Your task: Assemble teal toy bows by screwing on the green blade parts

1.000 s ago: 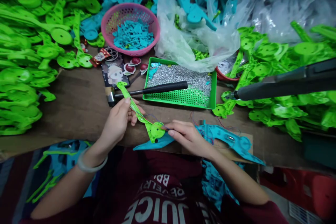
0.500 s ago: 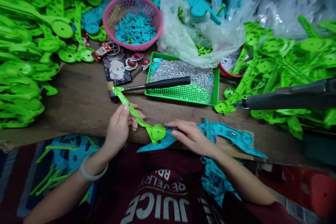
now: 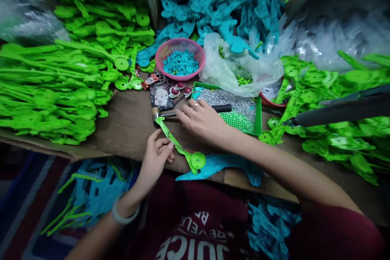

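My left hand (image 3: 157, 155) is closed on a long bright-green plastic piece (image 3: 175, 140) with a round disc at its near end. A thin red wire lies along part of it. The disc end overlaps a curved blue plastic piece (image 3: 213, 166) at the table's front edge. The far tip of the green piece meets the hammer (image 3: 224, 108) near its head. My right hand (image 3: 202, 122) reaches across, palm down, fingers bent over the hammer's shaft. Its thumb is hidden. Under the black handle stands a green tray (image 3: 258, 118) of small silvery metal pieces.
Green plastic parts (image 3: 51, 93) are heaped at left and right (image 3: 335, 85). Blue parts (image 3: 219, 0) are piled behind. A pink basket (image 3: 161, 65), a plastic bag (image 3: 262, 71) and a phone-sized panda item (image 3: 161, 96) stand near the tray. A dark tool (image 3: 332, 113) juts in from the right.
My right hand has left the wires by the green piece's disc and moved up onto the hammer's shaft. My left hand keeps its hold. The view has shifted, showing more of the back.
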